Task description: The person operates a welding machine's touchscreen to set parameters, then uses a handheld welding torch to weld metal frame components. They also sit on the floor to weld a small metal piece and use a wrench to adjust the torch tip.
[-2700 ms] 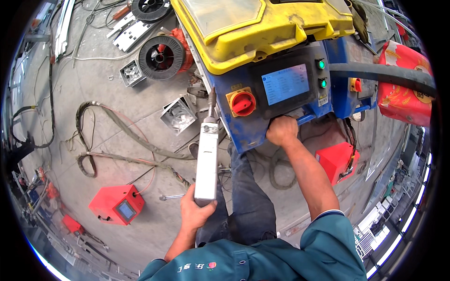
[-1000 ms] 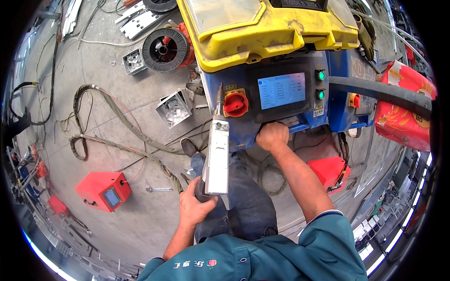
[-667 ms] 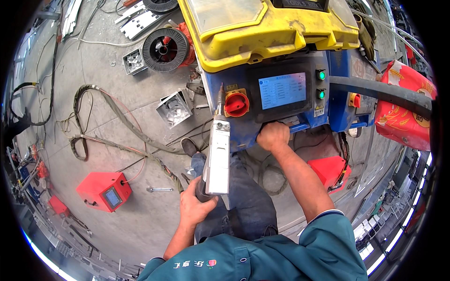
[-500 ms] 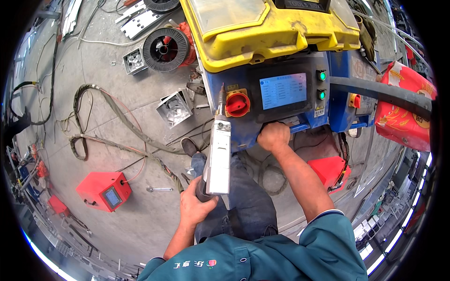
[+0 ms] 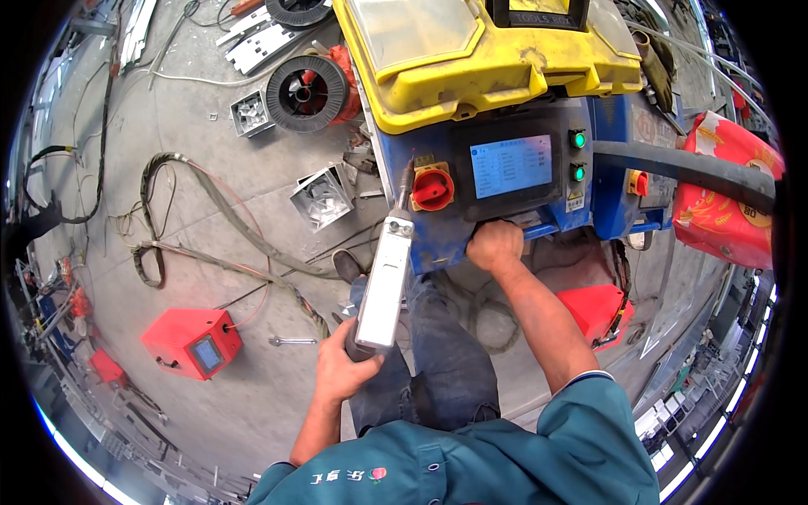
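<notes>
My left hand (image 5: pixel 347 364) is closed round the dark grip of a handheld welding gun (image 5: pixel 385 282) with a silver body. Its thin nozzle points away from me, and the tip appears in front of the red and yellow rotary switch (image 5: pixel 433 191); I cannot tell whether they touch. That switch is on a blue machine cabinet (image 5: pixel 438 240), left of a lit touchscreen (image 5: pixel 511 166). Closed over the cabinet's blue handle bar (image 5: pixel 540 230) is my right hand (image 5: pixel 495 245), below the screen. Two green-lit buttons (image 5: pixel 577 140) sit right of the screen.
A yellow toolbox (image 5: pixel 505 76) rests on the cabinet. On the floor at left lie a red box-shaped unit (image 5: pixel 192 342), a wrench (image 5: pixel 292 341), a looped hose (image 5: pixel 220 210), metal bins (image 5: pixel 323 199) and a black spool (image 5: pixel 307 94). A red sack (image 5: pixel 725 189) stands at right.
The welding gun has tilted, its nozzle swinging slightly right while my left hand shifted a little left. My right hand keeps its hold on the handle bar. The view has shifted slightly.
</notes>
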Available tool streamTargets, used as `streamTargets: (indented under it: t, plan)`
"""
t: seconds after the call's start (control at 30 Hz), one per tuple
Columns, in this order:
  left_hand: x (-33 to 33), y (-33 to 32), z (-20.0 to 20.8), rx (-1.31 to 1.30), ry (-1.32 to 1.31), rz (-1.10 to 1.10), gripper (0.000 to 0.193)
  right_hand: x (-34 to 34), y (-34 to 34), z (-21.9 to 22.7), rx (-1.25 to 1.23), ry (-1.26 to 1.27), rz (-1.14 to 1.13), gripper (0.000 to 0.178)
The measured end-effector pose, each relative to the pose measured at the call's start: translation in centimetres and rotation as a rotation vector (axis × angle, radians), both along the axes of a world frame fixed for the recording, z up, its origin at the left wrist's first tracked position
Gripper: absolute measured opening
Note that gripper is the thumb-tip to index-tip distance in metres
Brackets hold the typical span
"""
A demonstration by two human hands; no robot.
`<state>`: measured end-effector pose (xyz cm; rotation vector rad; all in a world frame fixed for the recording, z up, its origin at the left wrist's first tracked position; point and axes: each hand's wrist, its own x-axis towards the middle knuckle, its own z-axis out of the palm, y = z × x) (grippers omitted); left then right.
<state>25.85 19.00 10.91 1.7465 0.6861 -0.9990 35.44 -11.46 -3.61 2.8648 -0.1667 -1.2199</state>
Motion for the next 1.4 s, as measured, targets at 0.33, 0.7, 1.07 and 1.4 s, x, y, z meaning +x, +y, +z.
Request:
streamTargets:
  t: [0.33, 0.7, 1.07, 1.4]
  plan:
    - [-2.2, 2.2, 2.6, 0.09, 0.007, -0.031, 0.073, -0.4, -0.2, -0.6, -0.001, -0.03, 0.022, 0.03]
    - [-4.7, 4.7, 2.2, 0.191, 0.023, -0.009, 0.073, -0.6, -0.1, -0.1, 0.034, -0.081, -0.009, 0.03]
    - [-4.0, 11.2, 2.8, 0.123, 0.0, -0.132, 0.047, -1.0, -0.4, -0.3, 0.06, -0.184, -0.032, 0.029]
    - [-2.8, 14.0, 0.7, 0.206, -0.044, -0.379, 0.043, -1.8, -0.9, -1.6, 0.116, -0.284, -0.025, 0.029]
